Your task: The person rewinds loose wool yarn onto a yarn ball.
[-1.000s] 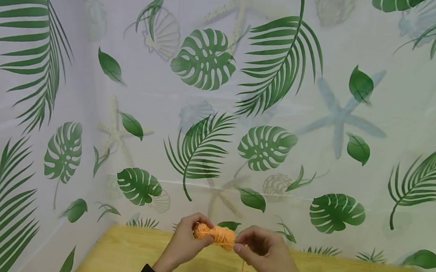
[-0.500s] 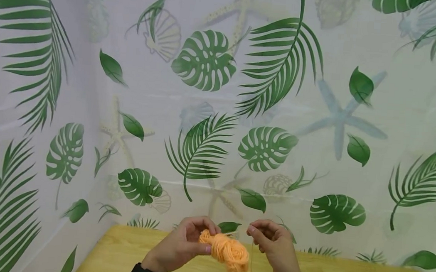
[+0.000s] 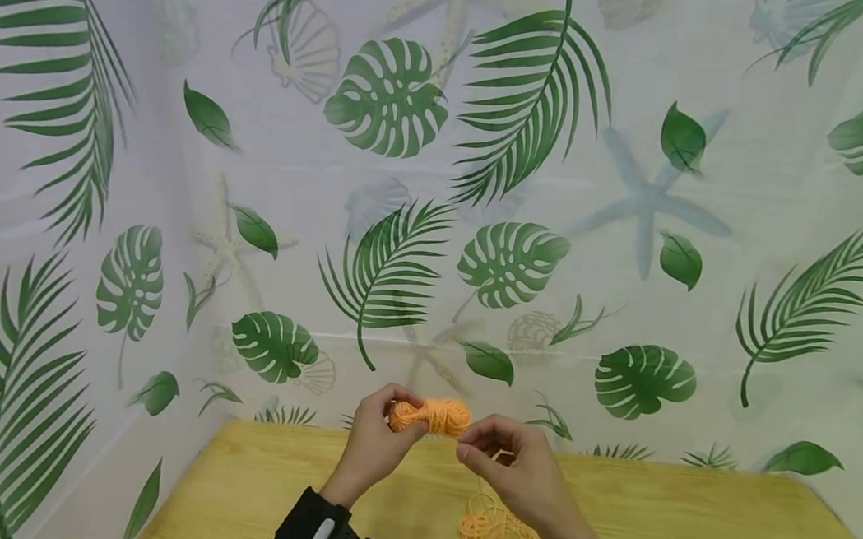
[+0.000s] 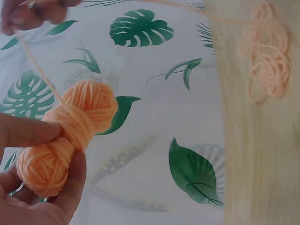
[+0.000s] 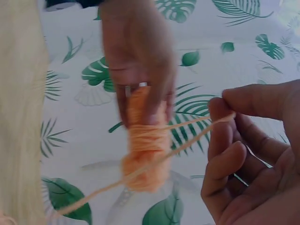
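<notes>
An orange yarn bundle (image 3: 443, 417), wrapped round its middle, lies crosswise in my left hand (image 3: 380, 439), which grips its left end between thumb and fingers. In the left wrist view the bundle (image 4: 91, 105) shows fat rounded ends and a narrow wound waist. My right hand (image 3: 516, 464) is just right of the bundle and pinches the yarn strand (image 5: 187, 123) between thumb and fingertips. That strand runs taut from the waist to the pinch, then hangs down towards a loose heap of yarn (image 3: 497, 533) on the table.
A yellow wood-grain table (image 3: 278, 466) lies beneath the hands. Behind it hangs a white sheet (image 3: 407, 177) printed with green leaves, shells and starfish. A dark band (image 3: 312, 522) is on the left wrist.
Half a second ago the bundle tilted down to the right and my right hand was higher; now the bundle is level and that hand is lower beside it. The head view has shifted downward.
</notes>
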A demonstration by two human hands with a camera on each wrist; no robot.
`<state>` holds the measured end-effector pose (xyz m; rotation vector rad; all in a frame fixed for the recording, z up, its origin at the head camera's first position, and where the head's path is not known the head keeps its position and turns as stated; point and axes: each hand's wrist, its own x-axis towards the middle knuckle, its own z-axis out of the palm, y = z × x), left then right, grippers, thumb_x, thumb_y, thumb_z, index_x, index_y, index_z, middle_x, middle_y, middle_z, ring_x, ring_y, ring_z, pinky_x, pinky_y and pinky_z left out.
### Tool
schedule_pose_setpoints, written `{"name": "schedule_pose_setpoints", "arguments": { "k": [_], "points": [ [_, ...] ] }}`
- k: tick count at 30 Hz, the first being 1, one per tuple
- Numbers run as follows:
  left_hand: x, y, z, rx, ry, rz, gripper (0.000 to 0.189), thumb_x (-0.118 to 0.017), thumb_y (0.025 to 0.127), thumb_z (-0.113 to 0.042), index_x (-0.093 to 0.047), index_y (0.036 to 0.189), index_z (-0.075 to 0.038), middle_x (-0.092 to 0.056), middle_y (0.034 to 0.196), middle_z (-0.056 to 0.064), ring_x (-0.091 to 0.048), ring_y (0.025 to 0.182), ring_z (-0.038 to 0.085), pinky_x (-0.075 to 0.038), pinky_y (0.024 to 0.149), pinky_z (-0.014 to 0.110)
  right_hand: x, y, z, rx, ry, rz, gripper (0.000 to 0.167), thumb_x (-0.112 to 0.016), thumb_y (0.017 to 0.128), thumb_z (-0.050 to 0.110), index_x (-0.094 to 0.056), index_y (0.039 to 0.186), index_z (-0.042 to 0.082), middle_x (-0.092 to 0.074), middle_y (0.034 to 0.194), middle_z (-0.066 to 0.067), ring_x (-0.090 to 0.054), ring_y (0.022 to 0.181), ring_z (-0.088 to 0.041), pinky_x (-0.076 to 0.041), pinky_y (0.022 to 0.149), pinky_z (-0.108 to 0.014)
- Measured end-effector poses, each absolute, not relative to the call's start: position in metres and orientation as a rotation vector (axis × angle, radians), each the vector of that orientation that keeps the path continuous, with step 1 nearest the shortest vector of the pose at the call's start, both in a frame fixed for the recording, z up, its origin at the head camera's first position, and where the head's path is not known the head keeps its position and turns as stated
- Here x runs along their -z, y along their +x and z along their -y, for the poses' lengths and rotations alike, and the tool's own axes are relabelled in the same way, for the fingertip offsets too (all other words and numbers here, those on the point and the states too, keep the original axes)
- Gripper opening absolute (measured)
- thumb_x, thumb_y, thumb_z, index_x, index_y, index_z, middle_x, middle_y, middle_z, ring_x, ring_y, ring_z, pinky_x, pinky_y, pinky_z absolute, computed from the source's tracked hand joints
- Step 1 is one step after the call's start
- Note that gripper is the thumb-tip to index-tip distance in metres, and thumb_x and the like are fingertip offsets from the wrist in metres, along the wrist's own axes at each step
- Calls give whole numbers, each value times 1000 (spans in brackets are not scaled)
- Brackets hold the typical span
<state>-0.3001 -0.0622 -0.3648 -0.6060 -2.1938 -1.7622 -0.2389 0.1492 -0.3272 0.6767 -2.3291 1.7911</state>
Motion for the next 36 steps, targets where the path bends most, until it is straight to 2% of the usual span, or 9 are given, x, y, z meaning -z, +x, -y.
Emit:
{"name": "schedule_pose_setpoints", "arguments": {
  "k": [3, 7, 13, 16, 20, 23, 26, 31, 36],
  "points": [
    [368, -296, 64, 1763, -692, 2282, 17, -74, 89, 2, -66, 104, -2, -62, 105, 12, -57, 76, 15, -50, 61, 23, 317, -244, -156, -1910, 642, 2187, 21, -71, 96, 11, -66, 105, -7, -67, 90, -6, -60, 75, -13, -48, 64, -25],
    [365, -287, 67, 1940, -918, 2344, 18, -74, 90, 0, -66, 106, 2, -64, 110, 9, -62, 91, 19, -53, 73, 27, 315, -260, -166, -2091, 517, 2019, 20, -67, 99, 10, -64, 108, -7, -67, 89, -2, -54, 75, -14, -44, 63, -24],
    [357, -284, 75, 2527, -1176, 2016, 17, -70, 93, 0, -65, 109, -6, -61, 112, 5, -63, 98, 15, -55, 84, 28, 346, -285, -168, -2102, 282, 2076, 18, -66, 99, 9, -66, 111, -5, -68, 90, -2, -56, 78, -16, -45, 65, -25],
    [353, -287, 74, 2746, -1064, 1754, 19, -64, 95, 3, -64, 107, -12, -58, 113, 6, -62, 102, 16, -55, 89, 29, 363, -283, -165, -2038, 235, 2234, 16, -66, 99, 10, -68, 109, -2, -70, 91, -2, -60, 80, -15, -46, 67, -26],
    [348, -299, 67, 2727, -738, 1609, 17, -63, 95, 5, -62, 106, -8, -58, 110, 8, -63, 103, 19, -55, 89, 30, 369, -269, -156, -1936, 368, 2398, 14, -68, 98, 11, -71, 105, -1, -71, 92, -8, -65, 87, -20, -49, 78, -33],
    [350, -309, 60, 2509, -543, 1722, 16, -67, 93, 6, -62, 107, 1, -59, 108, 11, -63, 97, 19, -56, 83, 28, 365, -261, -153, -1911, 533, 2413, 18, -71, 96, 13, -70, 104, -4, -71, 94, -10, -66, 90, -23, -51, 85, -38],
    [358, -315, 55, 2121, -501, 1985, 18, -72, 90, 4, -64, 106, 4, -61, 107, 14, -61, 86, 17, -55, 72, 25, 355, -260, -156, -1997, 639, 2334, 22, -71, 96, 13, -68, 105, -7, -71, 94, -9, -68, 90, -22, -54, 89, -37],
    [367, -314, 54, 1688, -682, 2328, 17, -76, 87, 2, -67, 102, -1, -64, 102, 13, -60, 79, 16, -53, 65, 26, 337, -276, -169, -2257, 651, 2084, 13, -66, 99, 10, -67, 105, -2, -68, 90, -6, -65, 75, -16, -58, 80, -34],
    [361, -311, 62, 2174, -1080, 2429, 15, -72, 89, 3, -67, 102, -3, -62, 107, 9, -64, 90, 19, -58, 79, 34, 340, -299, -181, -2348, 503, 2019, 7, -65, 100, 13, -71, 102, 10, -66, 92, -2, -45, 61, -11, -50, 61, -23]
  ]
}}
